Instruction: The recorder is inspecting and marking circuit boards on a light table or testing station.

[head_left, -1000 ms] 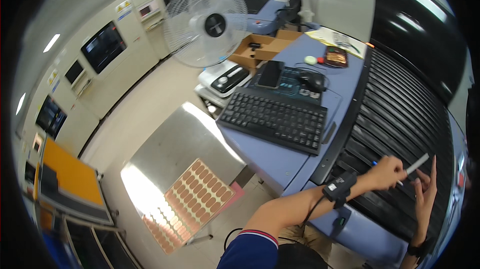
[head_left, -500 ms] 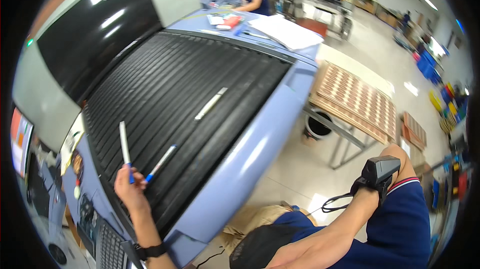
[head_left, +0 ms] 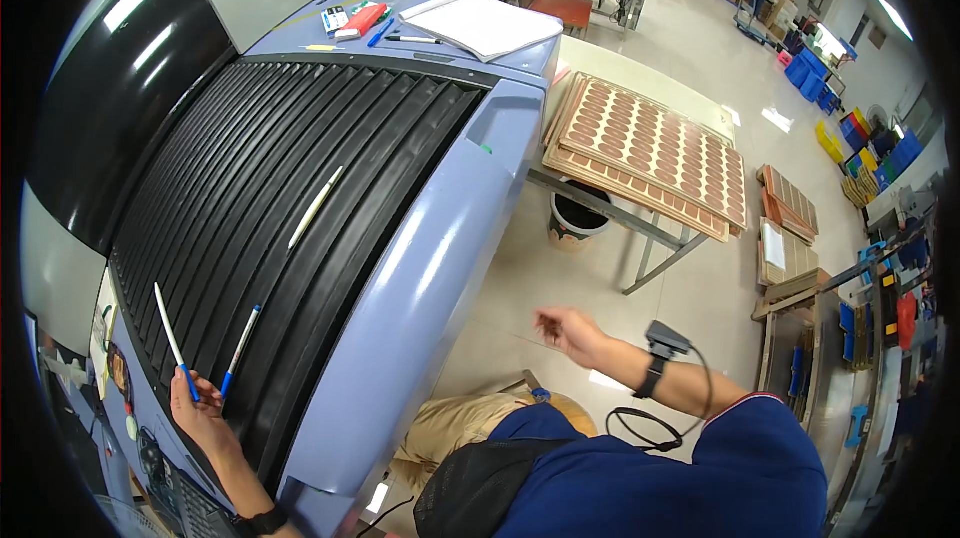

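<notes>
My left hand point(head_left: 203, 418), at the lower left, is closed around the blue end of a slim white pen-like stick point(head_left: 170, 330) that points up and away. Just right of its fingers, a white pen with blue ends point(head_left: 241, 350) slants over the black pleated cover point(head_left: 300, 128); whether my fingers touch it, I cannot tell. Farther off, a slim white strip point(head_left: 316, 206) lies across the pleats, away from both hands. Over the floor right of the machine, my right hand point(head_left: 572, 335) hangs in the air, fingers loosely bent and apart, with nothing visible in them.
The blue machine edge point(head_left: 440, 228) runs between my hands. On its far corner are papers point(head_left: 490, 23), pens and a red packet point(head_left: 362, 21). Stacked panels with round patterns point(head_left: 650, 143) sit on a side table above a bin point(head_left: 577, 223). A keyboard point(head_left: 185, 498) is below my left hand.
My right arm has swung out, bringing the right hand into view over the floor. The view has shifted. My left hand keeps its grip on the white stick.
</notes>
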Demonstrator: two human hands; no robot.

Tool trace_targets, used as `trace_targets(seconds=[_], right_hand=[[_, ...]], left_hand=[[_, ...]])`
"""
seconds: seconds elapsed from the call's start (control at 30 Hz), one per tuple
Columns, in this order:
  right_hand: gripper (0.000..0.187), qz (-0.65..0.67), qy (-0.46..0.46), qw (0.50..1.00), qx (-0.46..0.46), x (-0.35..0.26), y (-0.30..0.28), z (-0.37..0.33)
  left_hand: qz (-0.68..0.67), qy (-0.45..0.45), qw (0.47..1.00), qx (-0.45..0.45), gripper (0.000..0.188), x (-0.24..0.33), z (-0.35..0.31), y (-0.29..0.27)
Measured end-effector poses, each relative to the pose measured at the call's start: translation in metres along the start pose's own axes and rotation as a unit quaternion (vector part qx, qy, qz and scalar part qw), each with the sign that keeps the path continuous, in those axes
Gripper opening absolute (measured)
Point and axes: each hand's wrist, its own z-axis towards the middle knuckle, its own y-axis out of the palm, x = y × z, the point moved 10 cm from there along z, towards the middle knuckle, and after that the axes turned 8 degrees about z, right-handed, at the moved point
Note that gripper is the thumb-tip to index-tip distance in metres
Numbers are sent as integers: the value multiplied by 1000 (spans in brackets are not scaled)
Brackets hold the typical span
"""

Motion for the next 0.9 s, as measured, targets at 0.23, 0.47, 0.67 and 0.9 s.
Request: trace_targets(seconds=[0.23,0.47,0.67,0.9], right_hand=[[14,339,-36,919,199,15,-231,164],[16,240,-255,925,148,-183,-223,204],[16,-19,-96,995,17,-70,-176,187],[30,-510,-23,810,-287,-86,69,-34]], left_hand=[[12,19,1000,4,26,1,-8,-5],[87,51,995,-15,27,12,-11,6],[86,33,996,-13,27,1,-1,6],[63,43,996,-55,22,11,-14,29]])
